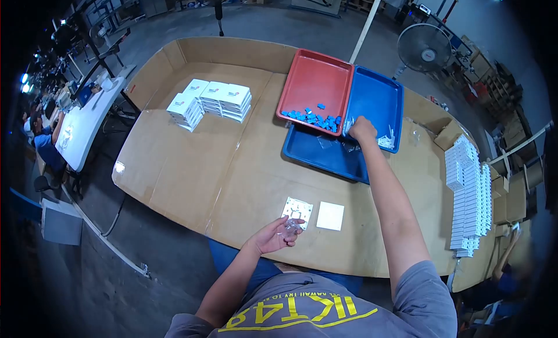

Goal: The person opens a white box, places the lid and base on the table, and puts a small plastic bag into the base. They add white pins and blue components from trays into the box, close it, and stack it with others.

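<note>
My left hand (274,235) is palm up near the table's front edge, its fingers curled around a small clear plastic bag (289,227). Just beyond it lies a white square plate (297,208) with cut-outs, and a plain white square (331,216) rests to its right. My right hand (364,130) reaches into the front of the upper blue tray (378,93), fingers bent down and closed beside small whitish pieces. What those fingers hold is hidden. More thin white pieces (386,141) lie in the tray's front right corner.
A red tray (317,76) holds small blue pieces (314,118). Beneath it sits a lower blue tray (319,156) with clear bags. White boxes (209,98) are stacked at the left, and more white boxes (468,198) at the right. Cardboard walls (238,46) edge the table.
</note>
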The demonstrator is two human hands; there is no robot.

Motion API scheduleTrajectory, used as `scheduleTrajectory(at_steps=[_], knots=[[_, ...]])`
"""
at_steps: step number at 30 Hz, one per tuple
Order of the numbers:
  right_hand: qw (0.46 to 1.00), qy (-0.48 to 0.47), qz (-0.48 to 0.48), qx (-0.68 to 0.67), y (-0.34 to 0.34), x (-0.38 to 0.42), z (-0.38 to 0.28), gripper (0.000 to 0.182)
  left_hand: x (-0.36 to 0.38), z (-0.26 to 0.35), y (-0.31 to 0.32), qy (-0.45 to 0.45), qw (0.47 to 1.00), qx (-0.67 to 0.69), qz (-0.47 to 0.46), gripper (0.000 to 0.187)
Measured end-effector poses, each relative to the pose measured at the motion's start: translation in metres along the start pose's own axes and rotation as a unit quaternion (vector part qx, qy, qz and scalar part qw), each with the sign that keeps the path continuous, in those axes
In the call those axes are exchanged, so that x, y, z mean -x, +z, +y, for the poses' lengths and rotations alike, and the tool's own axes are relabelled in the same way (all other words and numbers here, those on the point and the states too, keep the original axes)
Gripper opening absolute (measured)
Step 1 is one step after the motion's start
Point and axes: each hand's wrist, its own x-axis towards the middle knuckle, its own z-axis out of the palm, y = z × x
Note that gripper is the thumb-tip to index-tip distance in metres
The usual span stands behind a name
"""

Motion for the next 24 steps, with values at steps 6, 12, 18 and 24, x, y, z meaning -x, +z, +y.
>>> scheduleTrajectory(at_steps=[6,12,18,24], knots=[[0.999,0.004,-0.042,-0.026,0.0,-0.007,-0.002,0.047,0.001,0.0,0.004,0.002,1.0,0.0,0.0,0.052],[0.999,-0.017,-0.032,-0.026,0.006,-0.011,-0.003,0.043,0.002,0.0,0.006,0.007,1.0,-0.002,0.011,0.052],[0.969,-0.152,0.046,-0.191,0.002,-0.042,0.044,0.031,0.003,0.0,0.004,0.013,1.0,-0.005,-0.005,0.053],[0.844,-0.178,-0.019,-0.505,-0.017,0.089,0.065,0.017,-0.003,-0.004,0.027,0.121,0.992,-0.029,0.011,0.055]])
